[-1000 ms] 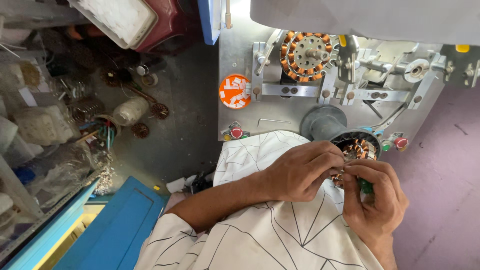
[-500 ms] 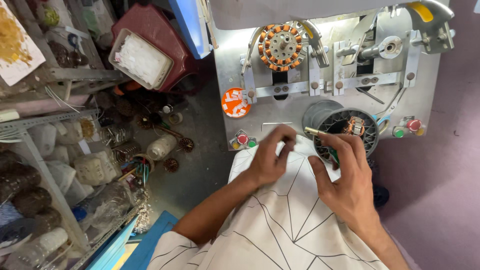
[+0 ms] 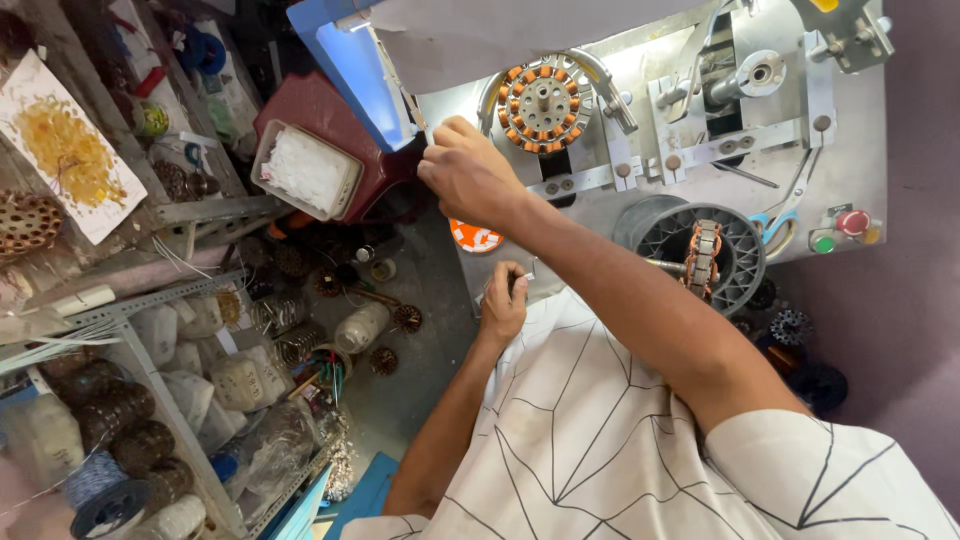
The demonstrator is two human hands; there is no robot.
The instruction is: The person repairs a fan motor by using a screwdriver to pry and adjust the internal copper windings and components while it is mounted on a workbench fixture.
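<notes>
I see cluttered metal shelving (image 3: 150, 300) far left, wire spools and bagged parts. White tray (image 3: 305, 170) on red stool. Round orange label (image 3: 475, 238) on grey machine panel (image 3: 640, 190). Left hand (image 3: 503, 303) pinched on small thin piece. Right hand (image 3: 468, 175) curled, just left of orange-wound stator (image 3: 543, 103); grip unclear.

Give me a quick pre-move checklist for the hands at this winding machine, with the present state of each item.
1. Right hand at the machine's left edge, beside the copper-wound stator: ok, it is raised there, fingers pinched.
2. What the right hand pinches: cannot tell, too small to see.
3. Left hand low at the panel's bottom edge: ok, closed around a thin light object.
4. Stator seated on its spindle: ok, it sits centred.
5. Second wound part inside the black ring: ok, untouched by either hand.
6. Red and green buttons clear of both hands: ok.
</notes>
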